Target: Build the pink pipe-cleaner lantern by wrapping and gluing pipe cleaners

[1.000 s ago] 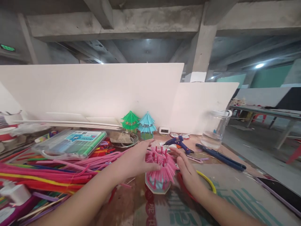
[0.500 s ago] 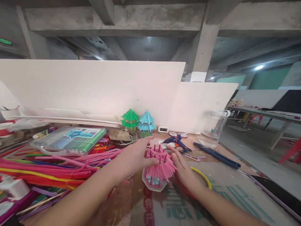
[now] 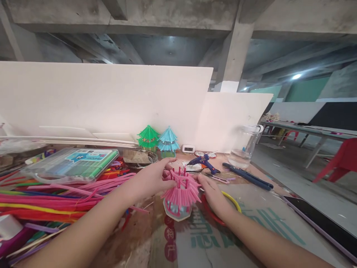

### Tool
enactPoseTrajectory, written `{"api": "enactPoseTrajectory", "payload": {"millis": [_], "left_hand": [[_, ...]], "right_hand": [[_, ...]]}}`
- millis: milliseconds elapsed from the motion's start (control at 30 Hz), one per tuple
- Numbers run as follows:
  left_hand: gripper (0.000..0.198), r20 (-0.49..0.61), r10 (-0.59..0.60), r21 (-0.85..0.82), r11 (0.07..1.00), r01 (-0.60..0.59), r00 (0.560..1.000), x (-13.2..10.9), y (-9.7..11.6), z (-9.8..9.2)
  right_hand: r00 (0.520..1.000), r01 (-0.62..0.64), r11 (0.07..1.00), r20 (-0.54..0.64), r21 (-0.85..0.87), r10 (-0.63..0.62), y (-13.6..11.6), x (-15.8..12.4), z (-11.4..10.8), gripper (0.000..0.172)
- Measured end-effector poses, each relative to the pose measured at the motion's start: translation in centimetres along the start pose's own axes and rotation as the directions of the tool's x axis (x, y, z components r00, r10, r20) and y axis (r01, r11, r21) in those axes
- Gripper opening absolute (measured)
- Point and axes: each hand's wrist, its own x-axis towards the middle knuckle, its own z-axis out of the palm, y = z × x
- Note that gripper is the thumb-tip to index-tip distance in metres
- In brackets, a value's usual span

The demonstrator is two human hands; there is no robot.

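A small pink pavilion model (image 3: 182, 191), made of pipe cleaners, stands in front of me with a fringed roof and several short posts rising from its top. Its octagonal base (image 3: 178, 215) rests on the table. My left hand (image 3: 156, 178) holds the model's upper left side, the thumb in front and the fingers partly hidden behind. On the right, my right hand (image 3: 213, 195) lies against the roof's edge with its fingers stretched out. Under the right wrist is a red and yellow ring (image 3: 237, 203). Behind the model lies a blue glue gun (image 3: 202, 160).
Green (image 3: 148, 137) and blue (image 3: 169, 141) pavilion models stand by the white board (image 3: 111, 96). Pipe cleaners (image 3: 55, 203) and a marker case (image 3: 80, 163) cover the left. Pliers (image 3: 248, 175), a water jug (image 3: 244, 147) and a phone (image 3: 320, 223) are at right.
The view has shifted slightly, so everything sits a little further left and higher. The pink model looks more upright than before, with both hands still on it.
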Motion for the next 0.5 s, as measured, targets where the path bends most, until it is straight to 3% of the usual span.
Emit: {"api": "enactPoseTrajectory", "payload": {"millis": [67, 167, 267, 400, 500], "left_hand": [[0.063, 0.006, 0.03, -0.034, 0.999, -0.029, 1.0, 0.19, -0.23, 0.01], [0.058, -0.043, 0.073, -0.056, 0.996, -0.076, 0.996, 0.48, -0.64, 0.23], [0.053, -0.093, 0.098, -0.002, 0.995, -0.099, 0.991, 0.73, -0.85, 0.48], [0.052, -0.085, 0.128, 0.034, 0.992, -0.125, 0.988, 0.91, -0.65, 0.51], [0.05, -0.093, 0.107, 0.082, 0.992, -0.099, 0.99, 0.94, -0.51, 0.27]], "right_hand": [[0.999, 0.011, 1.0, 0.031, 0.009, -0.011, 0.1, 0.12, 0.28, 0.029], [0.99, -0.01, 1.0, 0.144, 0.019, 0.007, 0.05, -0.01, 0.76, 0.045], [0.969, -0.03, 0.999, 0.248, 0.02, 0.024, -0.01, -0.2, 0.91, 0.042], [0.966, -0.018, 1.0, 0.259, 0.0, 0.017, 0.22, -0.13, 0.75, 0.042], [0.959, -0.002, 0.999, 0.281, -0.047, 0.015, 0.41, -0.09, 0.65, 0.031]]}}
